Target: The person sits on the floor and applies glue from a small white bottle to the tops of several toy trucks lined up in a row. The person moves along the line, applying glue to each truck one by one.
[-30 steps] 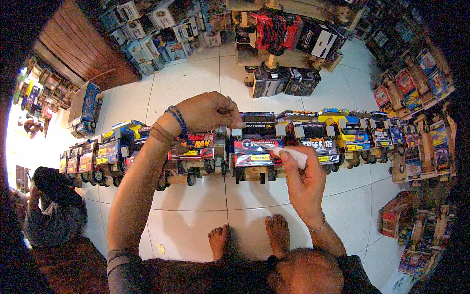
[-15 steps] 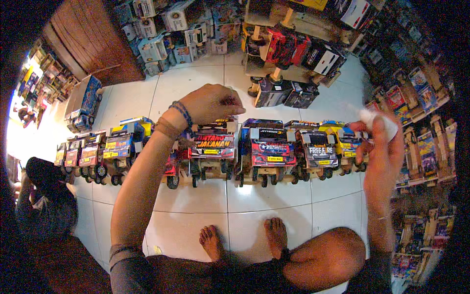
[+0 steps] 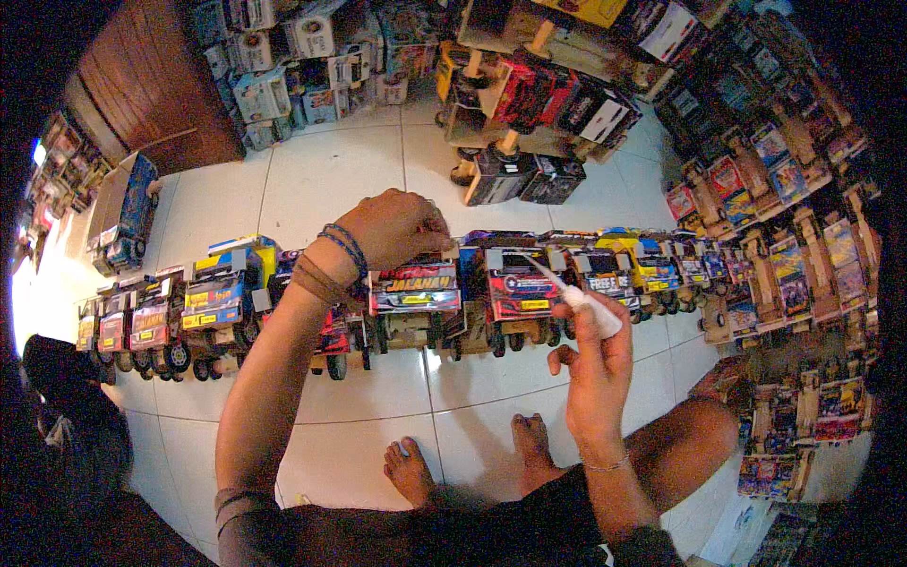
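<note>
My right hand (image 3: 597,378) grips a small white squeeze bottle (image 3: 593,310) with a long thin nozzle, whose tip points up and left over a toy truck (image 3: 521,293) with a dark and red front. My left hand (image 3: 395,230), with bracelets at the wrist, is closed above another toy truck (image 3: 414,289) with a red and black front. Its fingertips are pinched together near that truck's upper edge. Whatever they hold, if anything, is too small or hidden to make out. Both trucks stand in a long row of colourful toy trucks with black wheels.
A blue and yellow truck (image 3: 227,293) stands left in the row. Stacked light boxes (image 3: 269,94) and trucks with dark bodies (image 3: 524,175) lie beyond. More wooden truck parts (image 3: 789,269) crowd the right side. My bare feet (image 3: 408,471) rest on white tiles; a person in dark clothing (image 3: 80,435) is at left.
My right hand has swung left and nearer, bringing the bottle's nozzle over the truck row. My left hand stays closed above the same truck. The whole view has shifted slightly.
</note>
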